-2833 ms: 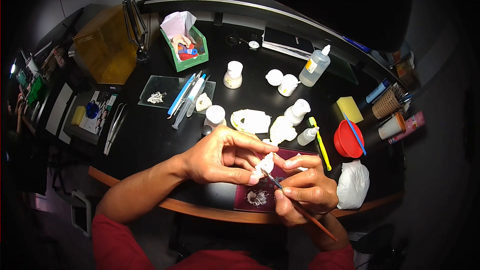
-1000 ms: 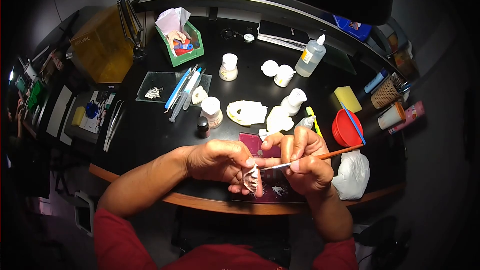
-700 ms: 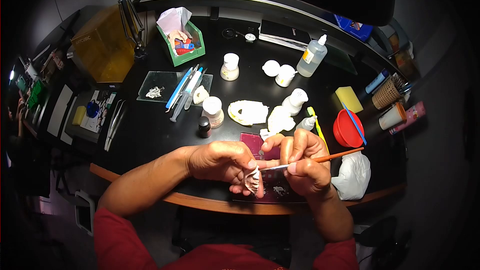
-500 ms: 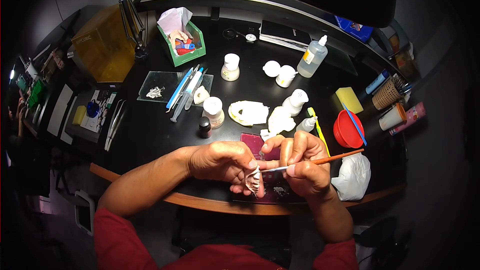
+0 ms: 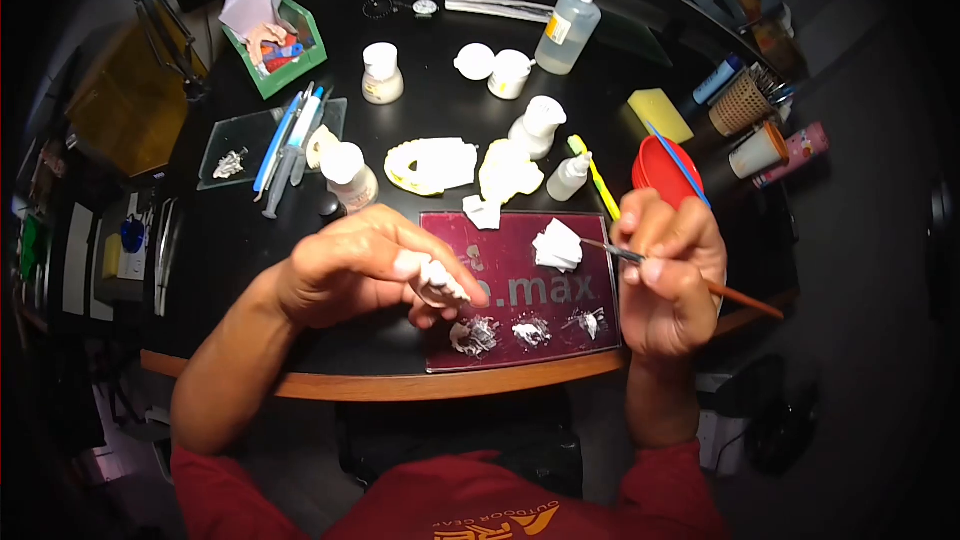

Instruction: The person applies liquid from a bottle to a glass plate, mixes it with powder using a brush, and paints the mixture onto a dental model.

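Observation:
My left hand (image 5: 365, 270) pinches a small white tooth-shaped model (image 5: 438, 285) between thumb and fingers, over the left edge of a dark red glass plate (image 5: 520, 345). A thin brush (image 5: 740, 302) with an orange-brown handle is gripped in my right hand (image 5: 672, 275); its tip points left, close to a folded white tissue (image 5: 558, 246) on the plate. Several small heaps of white paste (image 5: 531, 331) lie along the plate's near side.
Behind the plate stand white bottles (image 5: 540, 128), a dropper bottle (image 5: 569, 177) and crumpled yellowish-white material (image 5: 508, 172). A red bowl (image 5: 665, 172) is beyond my right hand. Syringes (image 5: 292, 155) and a green bin (image 5: 293, 65) stand at the left.
My hands have moved apart, and the brush has left the model, going right towards the tissue. The head view has shifted, and the red plate now shows more fully.

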`<move>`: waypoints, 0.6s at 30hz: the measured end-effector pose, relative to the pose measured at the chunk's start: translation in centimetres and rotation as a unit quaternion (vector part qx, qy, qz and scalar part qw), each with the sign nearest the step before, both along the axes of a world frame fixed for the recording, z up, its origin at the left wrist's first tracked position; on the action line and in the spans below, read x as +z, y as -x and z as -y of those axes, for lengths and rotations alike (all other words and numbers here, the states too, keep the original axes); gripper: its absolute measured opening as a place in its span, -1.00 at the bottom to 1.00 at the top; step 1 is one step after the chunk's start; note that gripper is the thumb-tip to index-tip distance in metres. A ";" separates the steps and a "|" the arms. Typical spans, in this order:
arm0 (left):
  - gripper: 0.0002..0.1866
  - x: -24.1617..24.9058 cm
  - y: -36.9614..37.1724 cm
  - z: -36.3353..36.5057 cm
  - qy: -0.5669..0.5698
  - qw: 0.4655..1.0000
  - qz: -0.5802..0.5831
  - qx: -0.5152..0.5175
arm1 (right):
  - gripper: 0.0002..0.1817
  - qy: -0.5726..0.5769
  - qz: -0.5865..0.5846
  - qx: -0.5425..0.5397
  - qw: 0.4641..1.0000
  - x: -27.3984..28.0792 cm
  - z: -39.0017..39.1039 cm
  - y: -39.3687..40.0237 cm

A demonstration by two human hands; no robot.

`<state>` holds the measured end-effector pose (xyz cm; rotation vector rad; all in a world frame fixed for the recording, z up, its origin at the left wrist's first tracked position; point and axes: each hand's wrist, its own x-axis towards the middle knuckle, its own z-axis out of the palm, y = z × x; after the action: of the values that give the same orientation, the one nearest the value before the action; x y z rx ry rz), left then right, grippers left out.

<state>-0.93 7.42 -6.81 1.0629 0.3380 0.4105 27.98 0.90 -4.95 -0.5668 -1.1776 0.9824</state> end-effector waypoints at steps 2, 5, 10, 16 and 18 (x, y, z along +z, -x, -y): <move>-0.19 0.4 0.4 0.0 -0.015 0.999 0.027 0.043 | -0.81 -0.015 0.109 -0.084 0.990 -1.0 2.7 -0.6; -0.17 0.5 0.4 0.1 -0.038 0.993 0.041 0.103 | -0.83 -0.028 0.248 -0.121 0.961 -3.9 5.9 -0.5; -0.24 0.6 0.1 0.4 -0.033 0.990 0.038 0.131 | -0.81 -0.034 0.325 -0.187 0.926 -5.9 7.5 0.6; -0.46 0.4 0.0 0.5 -0.041 0.988 0.038 0.143 | -0.77 -0.034 0.358 -0.202 0.911 -6.3 7.5 0.7; -0.46 0.2 0.0 0.6 -0.044 0.987 0.042 0.148 | -0.76 -0.038 0.372 -0.205 0.904 -6.3 7.4 0.7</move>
<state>-0.97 6.83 -6.58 1.0815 0.4065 0.7394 27.26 -6.53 -11.28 -1.1348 -1.6627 0.3406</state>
